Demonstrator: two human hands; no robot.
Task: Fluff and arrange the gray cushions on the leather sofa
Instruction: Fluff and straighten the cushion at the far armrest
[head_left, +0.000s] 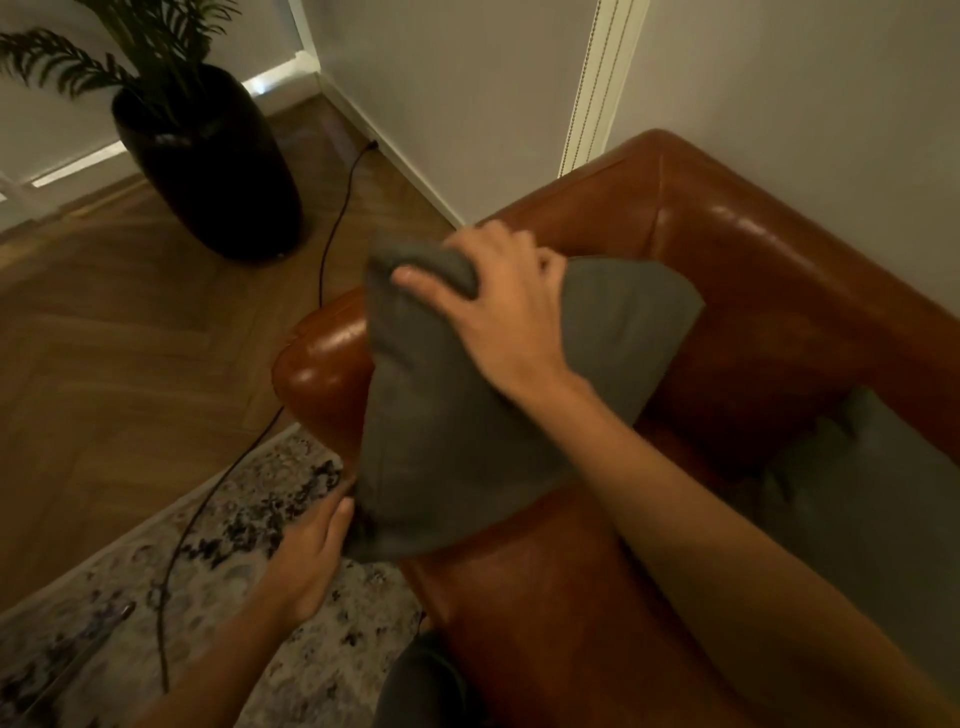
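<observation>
Over tan leather sofa (727, 270), both hands' grip grasps one crumpled gray cushion (441, 415) at opposite corners.

A plain dark gray cushion (441, 415) against a glossy reddish-brown leather sofa (753, 270). A second gray cushion (857, 493) to the right. Brown herringbone wood floor (130, 338). A cream rug (234, 597) mottled with dark speckles. Black planter (208, 171), dark green fronds, black cable (332, 228), off-white walls (467, 78).

Both forearms bare, no sleeves; dark gray trousers (421, 680) at btm edge, prob.
</observation>
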